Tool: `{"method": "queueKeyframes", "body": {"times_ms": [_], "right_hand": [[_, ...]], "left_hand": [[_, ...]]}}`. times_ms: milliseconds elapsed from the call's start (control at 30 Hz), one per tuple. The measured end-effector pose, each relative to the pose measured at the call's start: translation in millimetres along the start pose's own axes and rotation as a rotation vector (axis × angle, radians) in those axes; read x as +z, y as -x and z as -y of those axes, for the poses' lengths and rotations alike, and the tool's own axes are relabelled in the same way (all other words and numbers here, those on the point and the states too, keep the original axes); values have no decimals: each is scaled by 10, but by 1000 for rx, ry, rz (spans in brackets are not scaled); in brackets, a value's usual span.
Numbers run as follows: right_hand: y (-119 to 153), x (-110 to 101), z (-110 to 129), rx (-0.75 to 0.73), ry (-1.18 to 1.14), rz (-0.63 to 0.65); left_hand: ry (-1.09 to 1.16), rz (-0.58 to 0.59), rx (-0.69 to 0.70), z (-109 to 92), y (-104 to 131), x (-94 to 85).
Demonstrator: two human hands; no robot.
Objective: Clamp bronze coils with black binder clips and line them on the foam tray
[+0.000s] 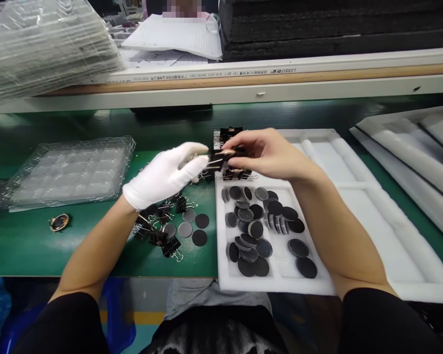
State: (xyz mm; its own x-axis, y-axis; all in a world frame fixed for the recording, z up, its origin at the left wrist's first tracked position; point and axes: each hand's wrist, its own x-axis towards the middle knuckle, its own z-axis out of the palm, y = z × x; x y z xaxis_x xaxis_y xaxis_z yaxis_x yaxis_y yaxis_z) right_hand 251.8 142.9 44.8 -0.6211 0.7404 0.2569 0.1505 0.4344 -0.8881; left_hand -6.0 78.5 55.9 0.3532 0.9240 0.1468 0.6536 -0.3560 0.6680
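Note:
My left hand (170, 172), in a white glove, pinches a black binder clip (216, 160) with silver wire handles. Bare, my right hand (271, 153) closes its thumb and fingers on the right side of the same dark bundle; what lies inside the clip is blurred. Below, a white foam tray (280, 284) holds several dark round discs (256, 229). More binder clips (164, 214) lie in a heap on the green table (107, 258), beside several loose discs (185, 229). Clipped pieces (232, 132) sit at the tray's back left corner, partly behind my right hand.
Clear plastic trays (74, 169) lie at the left, with a small gold-rimmed round piece (59, 222) in front. A shelf edge (243, 91) crosses the back, bearing plastic stacks, papers and black sheets (339, 29). Wrapped foam trays (413, 142) stand at right.

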Motion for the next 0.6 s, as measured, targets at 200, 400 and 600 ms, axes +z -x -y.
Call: {"method": "queueKeyframes", "body": {"times_ms": [200,400,600], "right_hand": [[-8,-704,-706,147,348,-437],[-15,-1077,-1593,243,556,-834],[-122,-1174,-1937,271,748,-597]], "left_hand": [[16,-150,23,128,-28,-10],[4,-140,-27,58,-16,0],[4,-147,-38,-5,27,-42]]}}
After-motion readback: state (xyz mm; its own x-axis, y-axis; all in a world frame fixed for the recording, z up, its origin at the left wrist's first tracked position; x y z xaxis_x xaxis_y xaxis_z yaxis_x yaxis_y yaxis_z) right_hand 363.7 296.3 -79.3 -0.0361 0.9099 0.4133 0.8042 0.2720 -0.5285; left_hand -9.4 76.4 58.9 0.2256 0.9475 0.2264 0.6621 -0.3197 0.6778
